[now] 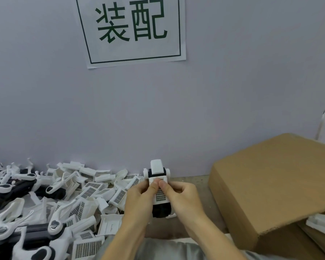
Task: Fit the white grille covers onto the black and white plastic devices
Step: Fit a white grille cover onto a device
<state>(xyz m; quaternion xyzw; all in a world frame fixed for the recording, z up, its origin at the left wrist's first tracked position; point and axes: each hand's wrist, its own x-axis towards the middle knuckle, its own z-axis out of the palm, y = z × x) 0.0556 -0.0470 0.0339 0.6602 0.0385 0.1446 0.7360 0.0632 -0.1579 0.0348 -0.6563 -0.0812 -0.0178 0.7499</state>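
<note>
A: What is nearest the camera?

B: 2 bare forearms reach forward. The left hand (139, 199) and right hand (182, 197) together grip 1 black and white device (159, 182) above the table (191, 180).

A: Where is the grille cover?

B: The white grille cover (160, 193) lies on the device's upper face, between the hands. Both thumbs (154, 186) meet tip to tip and press on its far end; the other fingers curl around the device's sides.

A: And further out?

B: Left, a pile of loose covers (90, 192) and devices (23, 184). Right, a cardboard box (270, 184). Behind, a grey wall with a paper sign (131, 29) bearing 2 green characters.
</note>
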